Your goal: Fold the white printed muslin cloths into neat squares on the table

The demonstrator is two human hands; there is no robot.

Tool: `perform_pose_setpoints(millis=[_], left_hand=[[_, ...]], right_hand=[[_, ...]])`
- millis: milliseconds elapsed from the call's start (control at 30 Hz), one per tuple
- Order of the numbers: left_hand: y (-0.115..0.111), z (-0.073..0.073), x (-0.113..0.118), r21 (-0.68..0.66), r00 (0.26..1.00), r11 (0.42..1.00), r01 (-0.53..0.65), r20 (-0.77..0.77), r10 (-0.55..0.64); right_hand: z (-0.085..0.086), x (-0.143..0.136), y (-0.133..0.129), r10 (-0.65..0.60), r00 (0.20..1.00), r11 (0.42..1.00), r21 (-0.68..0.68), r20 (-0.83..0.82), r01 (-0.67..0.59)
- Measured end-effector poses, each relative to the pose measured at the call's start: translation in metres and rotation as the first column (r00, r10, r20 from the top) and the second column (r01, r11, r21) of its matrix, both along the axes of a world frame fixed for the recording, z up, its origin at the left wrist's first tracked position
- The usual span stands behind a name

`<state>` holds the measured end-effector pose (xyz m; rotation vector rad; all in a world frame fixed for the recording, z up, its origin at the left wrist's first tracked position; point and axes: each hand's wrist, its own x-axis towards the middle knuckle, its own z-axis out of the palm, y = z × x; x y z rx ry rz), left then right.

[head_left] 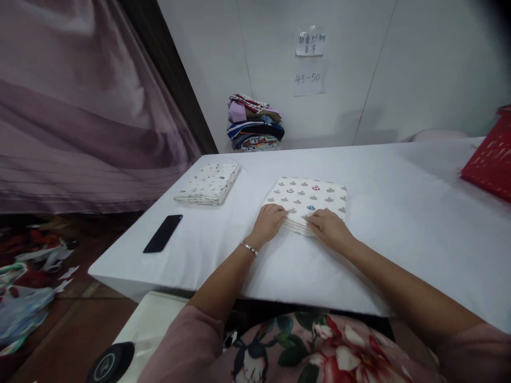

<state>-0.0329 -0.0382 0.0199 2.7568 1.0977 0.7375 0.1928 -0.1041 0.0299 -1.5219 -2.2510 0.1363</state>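
A folded white cloth (297, 198) with grey cloud-like prints and a few red and blue motifs lies on the white-covered table, its layers showing along the near edge. My left hand (270, 221), a bracelet on its wrist, grips that cloth at the near left corner. At the near right part of the same edge, my right hand (328, 227) has thumb and fingers closed on the layers. Both thumbs point inward, toward each other. The undersides of the fingers are hidden. Further left rests a second folded cloth (209, 181), white with small dark prints, touched by neither hand.
A black phone (163, 234) lies near the left edge of the table (403, 223). Behind the far edge rises a stack of folded fabrics (255, 125) by the wall. A red basket (491, 157) stands at the right. Plastic bags (24, 314) lie on the floor at left.
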Motion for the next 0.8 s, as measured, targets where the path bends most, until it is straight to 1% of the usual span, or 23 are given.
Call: perform_pose_setpoints(millis=[133, 300, 400, 533, 633, 800], left_hand=[[0.002, 0.005, 0.002, -0.064, 0.999, 0.997, 0.034, 0.017, -0.033], [0.005, 0.008, 0.003, -0.077, 0.999, 0.996, 0.042, -0.024, -0.044], [0.006, 0.008, 0.004, -0.079, 0.999, 0.996, 0.049, -0.007, -0.05], [0.006, 0.007, 0.005, -0.111, 0.998, 0.993, 0.04, 0.05, -0.035], [0.006, 0.004, 0.005, -0.101, 0.997, 0.994, 0.036, 0.076, -0.028], [0.003, -0.001, -0.001, -0.068, 0.996, 0.995, 0.069, 0.058, -0.065]], right_hand=[[0.002, -0.005, 0.002, -0.024, 0.998, 0.999, -0.029, 0.053, 0.025], [0.001, -0.006, 0.002, -0.068, 0.996, 0.996, -0.046, 0.05, 0.071], [-0.003, -0.007, 0.001, -0.076, 0.996, 0.997, -0.002, 0.056, 0.076], [-0.008, -0.008, -0.001, -0.051, 0.992, 0.995, 0.088, 0.115, 0.041], [-0.01, -0.008, -0.003, -0.047, 0.99, 0.989, 0.146, 0.133, 0.027], [-0.012, -0.005, -0.003, 0.01, 0.99, 0.986, 0.163, 0.141, -0.033]])
